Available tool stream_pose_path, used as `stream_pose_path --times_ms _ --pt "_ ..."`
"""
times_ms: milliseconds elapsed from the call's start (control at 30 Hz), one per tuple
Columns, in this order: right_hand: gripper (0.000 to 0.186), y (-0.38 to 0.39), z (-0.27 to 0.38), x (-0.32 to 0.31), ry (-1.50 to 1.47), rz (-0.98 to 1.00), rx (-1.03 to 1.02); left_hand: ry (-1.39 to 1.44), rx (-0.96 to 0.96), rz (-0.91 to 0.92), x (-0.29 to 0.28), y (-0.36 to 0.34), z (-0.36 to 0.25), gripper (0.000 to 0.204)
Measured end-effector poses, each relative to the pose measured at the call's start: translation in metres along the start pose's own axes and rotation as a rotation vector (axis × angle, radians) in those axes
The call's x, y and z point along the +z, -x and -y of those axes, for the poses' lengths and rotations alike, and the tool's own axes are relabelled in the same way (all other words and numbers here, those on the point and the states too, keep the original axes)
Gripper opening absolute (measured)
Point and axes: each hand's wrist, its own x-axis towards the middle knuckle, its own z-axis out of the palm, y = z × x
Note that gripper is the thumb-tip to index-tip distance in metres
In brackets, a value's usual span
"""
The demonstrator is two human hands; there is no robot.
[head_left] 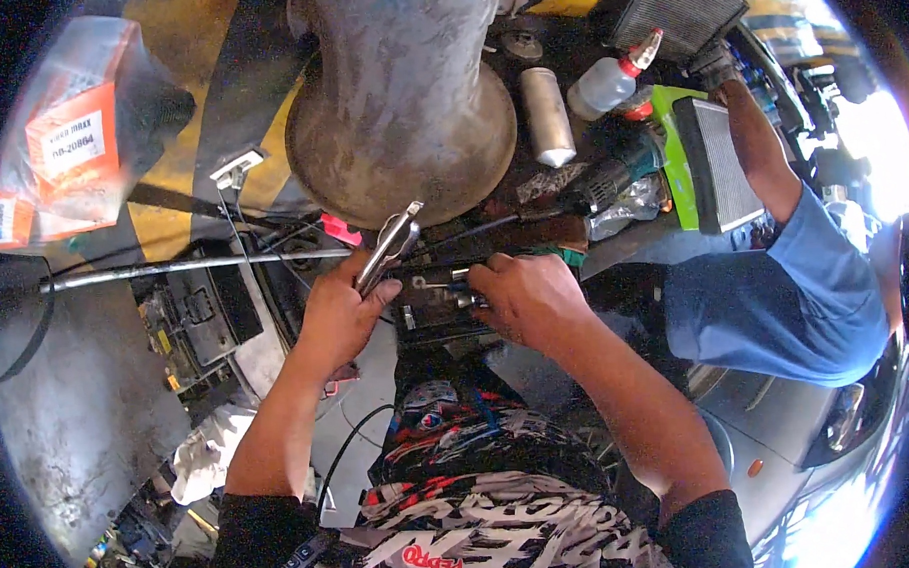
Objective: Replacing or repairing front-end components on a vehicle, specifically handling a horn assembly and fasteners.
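My left hand (337,306) is closed around a shiny chrome hand tool (388,248) with a long shaft pointing up and away; its exact kind is unclear. Just to the right, my right hand (530,296) reaches over a dark tray (431,330) with its fingers curled and pressed together. A small ring-ended wrench (424,283) and other metal pieces lie by those fingertips. What the right fingers pinch, if anything, is hidden beneath them.
Beyond my hands stands a large worn metal pedestal (399,136). Right of it are a silver canister (547,116), a squeeze bottle (603,87) and a green box (678,156). Another person's arm (770,153) reaches in beside a pleated filter (726,164). A battery (210,303) sits left.
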Motion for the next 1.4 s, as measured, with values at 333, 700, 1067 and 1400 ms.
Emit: stream_pose_path --times_ms 333,700,1067,1400 --pt "0.029 0.031 -0.051 -0.026 -0.363 -0.404 0.182 0.206 0.024 0.009 0.006 -0.003 0.007 0.033" --pt "0.027 0.034 0.0 -0.003 -0.512 -0.579 0.113 0.143 -0.062 0.069 0.0 -0.004 -0.009 0.039" --pt "0.03 0.03 -0.013 -0.003 -0.641 -0.742 0.205 0.105 -0.134 0.133 -0.004 -0.007 -0.01 0.04" --pt "0.028 0.051 -0.017 -0.043 -0.269 -0.367 0.105 0.094 -0.015 0.087 -0.002 -0.004 0.0 0.042"
